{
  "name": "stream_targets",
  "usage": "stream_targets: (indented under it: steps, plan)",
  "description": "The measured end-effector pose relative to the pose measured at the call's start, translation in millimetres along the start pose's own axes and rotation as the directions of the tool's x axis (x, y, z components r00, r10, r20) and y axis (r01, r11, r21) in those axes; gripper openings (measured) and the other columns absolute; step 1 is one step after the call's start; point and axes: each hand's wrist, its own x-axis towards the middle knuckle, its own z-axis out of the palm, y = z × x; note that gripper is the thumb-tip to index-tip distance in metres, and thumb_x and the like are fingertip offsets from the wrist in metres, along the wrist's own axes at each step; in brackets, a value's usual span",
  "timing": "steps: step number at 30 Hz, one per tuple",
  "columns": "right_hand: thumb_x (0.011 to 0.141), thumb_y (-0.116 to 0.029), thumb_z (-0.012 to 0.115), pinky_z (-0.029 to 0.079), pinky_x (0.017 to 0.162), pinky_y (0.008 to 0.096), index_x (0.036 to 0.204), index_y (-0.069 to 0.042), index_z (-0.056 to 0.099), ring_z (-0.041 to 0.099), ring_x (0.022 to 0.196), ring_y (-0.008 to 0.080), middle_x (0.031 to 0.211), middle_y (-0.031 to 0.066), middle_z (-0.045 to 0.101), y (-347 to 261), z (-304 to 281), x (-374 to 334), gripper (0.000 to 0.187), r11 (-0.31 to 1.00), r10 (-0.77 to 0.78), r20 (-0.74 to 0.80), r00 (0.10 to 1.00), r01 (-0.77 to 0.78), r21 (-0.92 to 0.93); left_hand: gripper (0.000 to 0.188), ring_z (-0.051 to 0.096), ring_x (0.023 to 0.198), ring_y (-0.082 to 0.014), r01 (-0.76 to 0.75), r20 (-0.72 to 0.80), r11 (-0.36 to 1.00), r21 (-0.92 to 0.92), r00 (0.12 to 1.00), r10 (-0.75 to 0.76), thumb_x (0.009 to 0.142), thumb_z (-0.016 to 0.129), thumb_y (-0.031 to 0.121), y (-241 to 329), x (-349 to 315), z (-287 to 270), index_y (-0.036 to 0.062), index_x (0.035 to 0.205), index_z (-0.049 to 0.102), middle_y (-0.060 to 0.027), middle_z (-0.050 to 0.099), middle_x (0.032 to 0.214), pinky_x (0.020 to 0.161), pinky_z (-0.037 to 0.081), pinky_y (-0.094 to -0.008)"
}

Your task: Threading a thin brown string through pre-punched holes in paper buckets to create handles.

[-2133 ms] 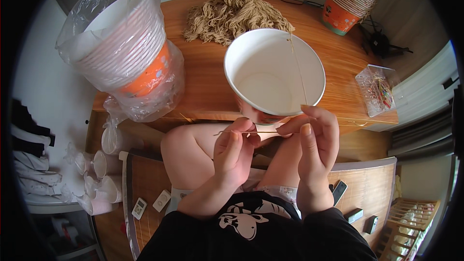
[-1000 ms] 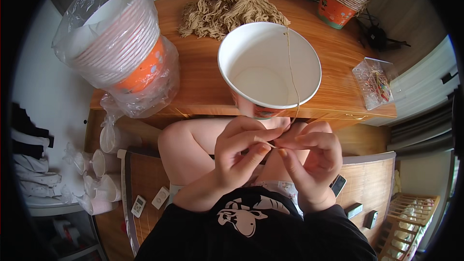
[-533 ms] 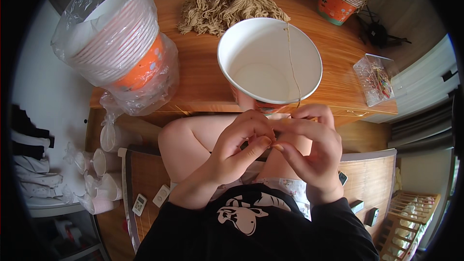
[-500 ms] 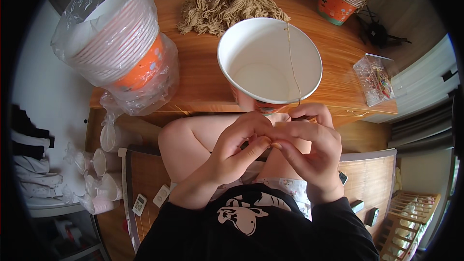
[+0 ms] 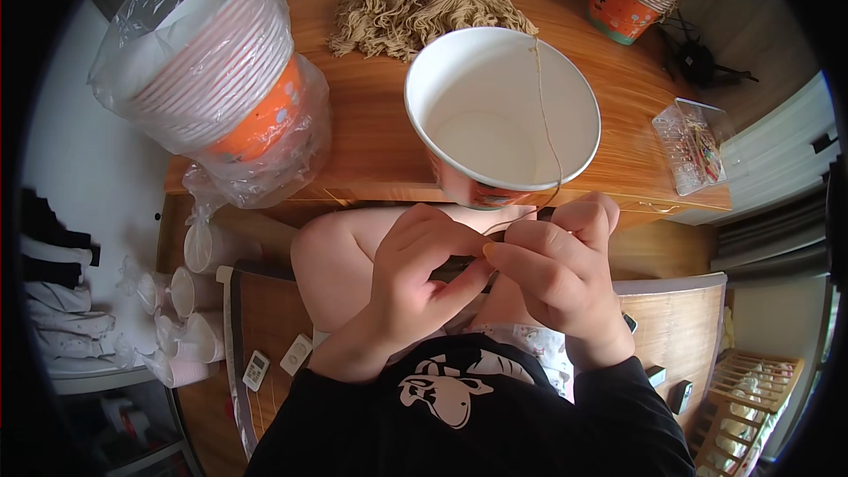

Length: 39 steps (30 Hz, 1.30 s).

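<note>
The 2 hands (image 5: 411, 278) (image 5: 565, 281) have drawn together, pinching 1 string (image 5: 547, 124) (it crosses 1 bucket (image 5: 490, 93)).

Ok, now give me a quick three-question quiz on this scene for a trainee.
1. True or false: the cord crosses over the open bucket toward the left hand and right hand.
2. What lies on the table behind the bucket: A) a phone, B) tan yarn, C) a white garment?
3. On which side of the bucket is the plastic-wrapped stack?
Key: 1 true; 2 B; 3 the person's left.
</note>
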Motion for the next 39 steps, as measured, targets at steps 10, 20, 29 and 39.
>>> stream_targets:
  steps: [10,20,29,39]
  plan:
    - [0.075,-0.012,0.075,0.035,0.081,0.0334,0.116,-0.016,0.064,0.055,0.085,0.0149,0.088,-0.0066,0.066,4.8,-7.8,26.9,0.042,1.0,-0.006,0.018,1.0,0.006,0.013,0.014,0.06,0.07,-0.0243,0.072,-0.202,0.994,0.078,0.978,-0.055,0.071,0.074,-0.003,-5.0,7.5,-9.5,0.0052,0.079,0.067,-0.0048,0.068,0.077,0.065,0.043,-0.0344]
    - [0.072,-0.011,0.081,0.037,0.083,0.0346,0.111,-0.015,0.068,0.056,0.085,0.019,0.091,-0.0049,0.067,16.9,-12.6,34.6,0.042,0.995,0.085,-0.056,0.995,-0.083,0.047,0.014,0.057,0.069,-0.0254,0.152,-0.286,0.983,0.099,0.951,-0.118,0.074,0.076,-0.001,-21.9,14.7,3.8,0.0041,0.077,0.063,-0.0065,0.065,0.073,0.063,0.043,-0.0343]
    - [0.076,0.0,0.074,0.045,0.085,0.0375,0.108,-0.008,0.069,0.06,0.089,0.0229,0.089,0.0014,0.074,26.0,-25.5,80.1,0.032,0.992,0.119,0.19,0.975,-0.127,0.03,0.013,0.058,0.069,-0.0221,0.165,-0.285,0.986,-0.012,0.945,-0.161,0.077,0.076,-0.001,-24.2,18.0,9.6,0.0028,0.079,0.063,-0.0065,0.065,0.074,0.063,0.044,-0.0319]
    - [0.076,0.001,0.072,0.044,0.094,0.0365,0.111,-0.013,0.07,0.062,0.098,0.0217,0.09,0.0008,0.073,63.9,-6.6,101.8,0.037,0.947,-0.076,0.541,0.838,-0.109,0.302,0.011,0.059,0.072,-0.017,0.161,-0.211,0.986,0.038,0.966,-0.15,0.085,0.074,0.003,-15.8,21.0,8.5,0.0012,0.087,0.063,-0.0073,0.066,0.081,0.067,0.046,-0.028]
